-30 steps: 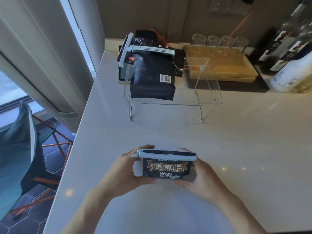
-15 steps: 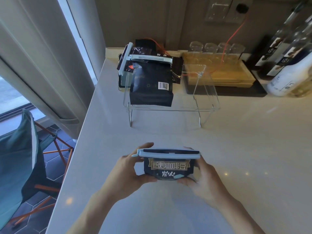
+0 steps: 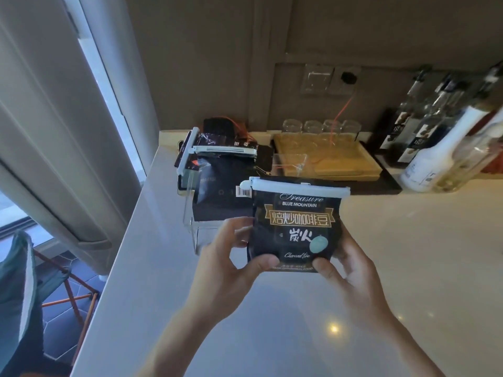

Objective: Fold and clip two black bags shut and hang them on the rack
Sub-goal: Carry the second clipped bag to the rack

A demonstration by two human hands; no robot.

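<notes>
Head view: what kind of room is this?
Probably a hotel room or home drinks counter: upturned glasses on a wooden tray, bottles along the wall, and a curtain by the window.

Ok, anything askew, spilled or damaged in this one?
Nothing spilled or damaged. The held bag, gripped by the left hand and right hand, has its clip sitting slightly slanted. The hung bag hangs on the clear rack as expected.
</notes>
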